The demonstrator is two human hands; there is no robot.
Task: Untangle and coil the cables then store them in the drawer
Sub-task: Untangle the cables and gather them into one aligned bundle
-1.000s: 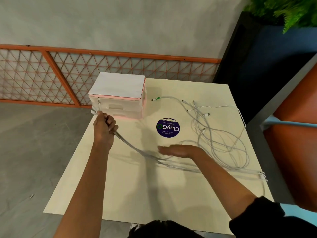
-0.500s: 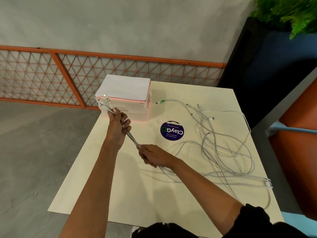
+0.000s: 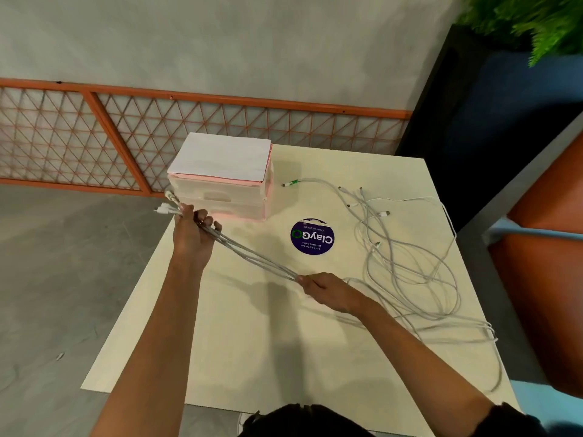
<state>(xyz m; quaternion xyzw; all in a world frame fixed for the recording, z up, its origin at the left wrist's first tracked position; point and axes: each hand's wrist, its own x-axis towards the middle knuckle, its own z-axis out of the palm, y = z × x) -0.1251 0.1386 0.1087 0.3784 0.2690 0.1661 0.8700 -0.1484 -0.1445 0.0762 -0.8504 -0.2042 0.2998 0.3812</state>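
Left hand [image 3: 194, 239]: raised, back toward the camera, fingers curled round a bundle of thin white cables [image 3: 255, 259]; plug ends stick out past the knuckles.
Right hand [image 3: 329, 290]: lower, well apart from the left, fist gripping the same bundle, which runs taut between them.
Left forearm [image 3: 157, 342]: bare, reaching forward.
Right forearm [image 3: 419, 351]: bare, angled in from the lower right; dark sleeve [image 3: 517, 421] above.

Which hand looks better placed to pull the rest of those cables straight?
Probably the right hand: it grips the cable bundle midway, beside the loose tangle. The left hand holds the plug ends near the drawer unit, anchoring them.
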